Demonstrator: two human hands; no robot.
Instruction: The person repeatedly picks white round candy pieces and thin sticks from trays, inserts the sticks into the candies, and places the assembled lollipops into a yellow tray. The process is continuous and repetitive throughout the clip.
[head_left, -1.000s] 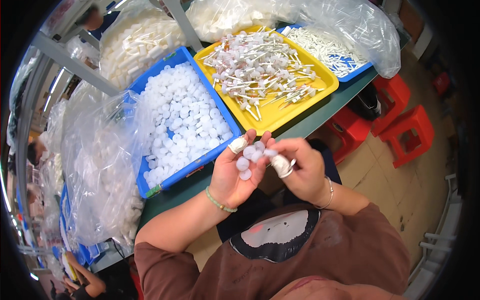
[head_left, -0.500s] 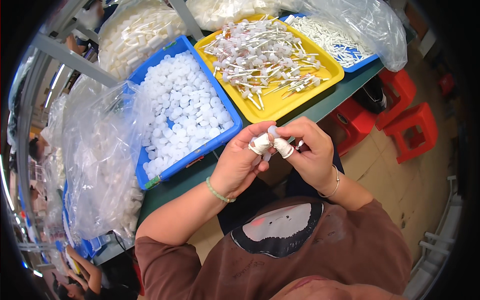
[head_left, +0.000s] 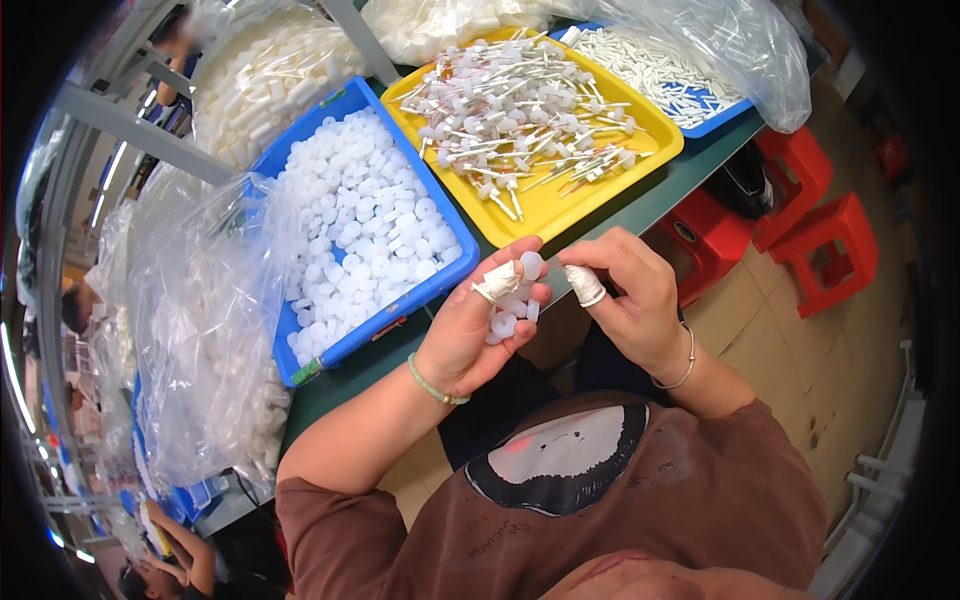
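Observation:
My left hand (head_left: 455, 335) cups several small translucent white plastic caps (head_left: 504, 324) in its fingers. One more cap (head_left: 531, 265) is pinched upright at the tips of its thumb and index finger. My right hand (head_left: 645, 305) is closed just to the right of it, thumb against index finger, on a thin wire-like piece whose fine end points at that cap. Whether the end is inside the cap I cannot tell. Both thumbs wear white wrappings. Beyond the hands, a blue tray (head_left: 400, 310) holds loose caps, and a yellow tray (head_left: 560, 225) holds capped white sticks with thin leads.
At the far right, a second blue tray (head_left: 722, 122) carries short white tubes. Clear plastic bags (head_left: 200, 340) crowd the left side, and a grey metal post (head_left: 150, 135) rises there. Red stools (head_left: 835, 250) stand on the tiled floor to the right. Another person works at lower left.
My hands have drawn slightly apart, the right one moving right. The pinched cap now shows between them, and the caps in my left hand are more exposed. The view has shifted a little.

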